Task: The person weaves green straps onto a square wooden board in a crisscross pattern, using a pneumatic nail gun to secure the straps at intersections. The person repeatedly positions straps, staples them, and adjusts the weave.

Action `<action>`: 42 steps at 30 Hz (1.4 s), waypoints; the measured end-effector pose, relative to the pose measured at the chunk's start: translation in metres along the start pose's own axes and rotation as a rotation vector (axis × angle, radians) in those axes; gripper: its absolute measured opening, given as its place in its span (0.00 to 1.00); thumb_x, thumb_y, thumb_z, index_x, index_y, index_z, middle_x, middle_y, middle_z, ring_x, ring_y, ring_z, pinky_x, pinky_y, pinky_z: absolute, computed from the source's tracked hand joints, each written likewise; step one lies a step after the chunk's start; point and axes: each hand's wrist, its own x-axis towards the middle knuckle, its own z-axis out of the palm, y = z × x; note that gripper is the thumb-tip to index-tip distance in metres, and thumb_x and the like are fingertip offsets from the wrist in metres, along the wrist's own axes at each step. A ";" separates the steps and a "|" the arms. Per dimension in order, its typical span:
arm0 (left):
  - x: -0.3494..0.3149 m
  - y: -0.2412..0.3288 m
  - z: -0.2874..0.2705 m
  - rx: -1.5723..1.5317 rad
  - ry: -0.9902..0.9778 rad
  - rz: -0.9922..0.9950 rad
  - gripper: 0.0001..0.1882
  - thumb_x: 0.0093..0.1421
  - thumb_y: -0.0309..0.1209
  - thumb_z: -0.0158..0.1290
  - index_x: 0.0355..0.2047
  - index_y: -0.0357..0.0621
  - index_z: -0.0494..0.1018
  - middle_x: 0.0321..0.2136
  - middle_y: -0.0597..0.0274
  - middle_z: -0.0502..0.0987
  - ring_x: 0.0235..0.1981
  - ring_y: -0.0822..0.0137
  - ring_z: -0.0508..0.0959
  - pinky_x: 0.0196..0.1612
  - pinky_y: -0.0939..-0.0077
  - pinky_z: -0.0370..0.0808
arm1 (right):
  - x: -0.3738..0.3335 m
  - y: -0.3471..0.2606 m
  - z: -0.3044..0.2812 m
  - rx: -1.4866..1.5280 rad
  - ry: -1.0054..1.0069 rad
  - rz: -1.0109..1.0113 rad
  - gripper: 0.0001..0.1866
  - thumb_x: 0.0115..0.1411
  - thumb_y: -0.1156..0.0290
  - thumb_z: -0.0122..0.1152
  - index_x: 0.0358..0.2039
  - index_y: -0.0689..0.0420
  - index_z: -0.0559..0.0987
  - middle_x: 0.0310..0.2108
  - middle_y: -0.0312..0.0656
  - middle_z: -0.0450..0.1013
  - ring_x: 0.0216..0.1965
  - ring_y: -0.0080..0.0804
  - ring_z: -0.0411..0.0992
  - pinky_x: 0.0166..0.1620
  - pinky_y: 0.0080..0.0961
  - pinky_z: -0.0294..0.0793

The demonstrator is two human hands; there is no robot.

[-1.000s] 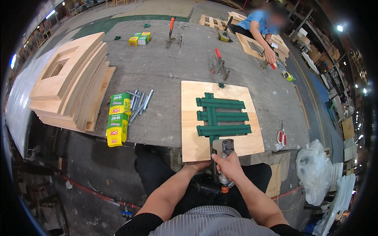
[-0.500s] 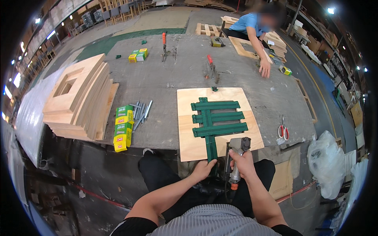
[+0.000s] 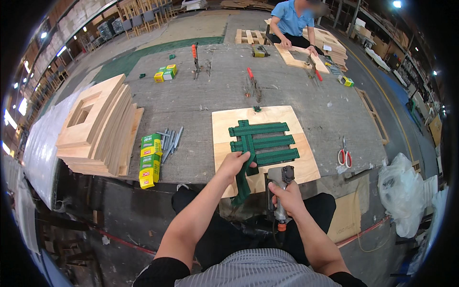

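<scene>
A wooden panel [image 3: 299,162] lies at the front edge of the table, with three green webbing straps [image 3: 272,142] crossing its opening from side to side. Another green webbing strap [image 3: 244,184] runs lengthwise across them. My left hand [image 3: 234,167] is closed on this lengthwise strap near the lowest crosswise one, and its loose end droops toward me over the panel's near edge. In my right hand [image 3: 288,197] is a grey pneumatic staple gun [image 3: 279,179], held upright at the near right corner of the panel with a hose below it.
Stacked wooden panels [image 3: 95,129] stand at left, beside green-and-yellow staple boxes [image 3: 150,160] and loose staple strips [image 3: 171,141]. Red-handled scissors [image 3: 344,155] lie at right. Farther back is a red-handled tool [image 3: 251,76]. Across the table, a co-worker [image 3: 294,24] handles another wooden panel [image 3: 287,55].
My left hand has moved up the lengthwise strap, away from me, and its loose end now bends aside. The staple gun shifted slightly left. The co-worker's outstretched arm has drawn back to the other panel.
</scene>
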 end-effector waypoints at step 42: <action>0.051 -0.001 -0.019 -0.162 -0.224 -0.230 0.18 0.75 0.39 0.47 0.49 0.37 0.77 0.40 0.58 0.86 0.38 0.67 0.79 0.42 0.70 0.76 | 0.032 -0.007 0.047 -0.306 -0.132 0.062 0.18 0.64 0.65 0.68 0.47 0.61 0.73 0.24 0.34 0.73 0.16 0.21 0.69 0.19 0.22 0.69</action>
